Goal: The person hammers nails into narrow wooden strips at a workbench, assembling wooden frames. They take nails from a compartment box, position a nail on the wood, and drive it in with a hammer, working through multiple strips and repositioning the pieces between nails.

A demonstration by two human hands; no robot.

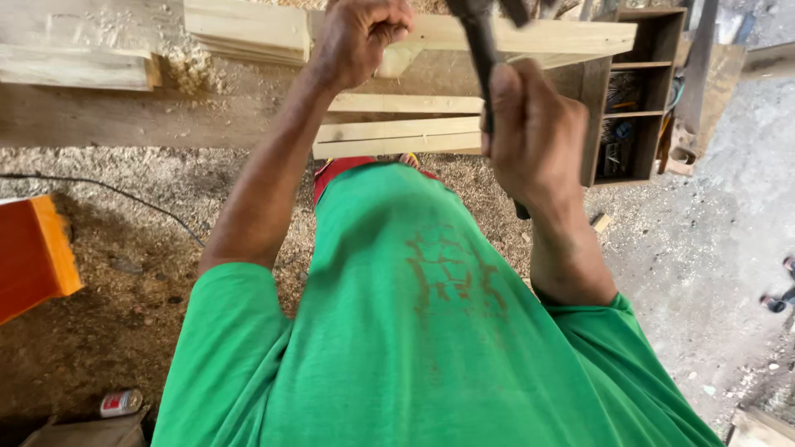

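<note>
— Wood first: what's under the hands?

— Pale planks lie stacked across a rough workbench, with sawdust spread over the ground below. From my remote seat I see a long pale board lying across the top of the picture, right under both hands.

— And the right hand?

— My right hand is wrapped tight around the dark handle of a hammer. The handle runs up from the fist towards the top edge, where the dark head is cut off by the frame, just above the long board.

— The left one?

— My left hand is curled closed at the near edge of that board, thumb and fingertips pinched together. Whether something small sits in the pinch, I cannot tell; it is hidden by the fingers.

— Anything else around?

— A green shirt fills the lower middle of the view. A dark wooden shelf unit stands at the right end of the bench, an orange block shows at the left edge, and a small can lies on the sawdust at lower left. A thin dark cable trails over the ground.
</note>
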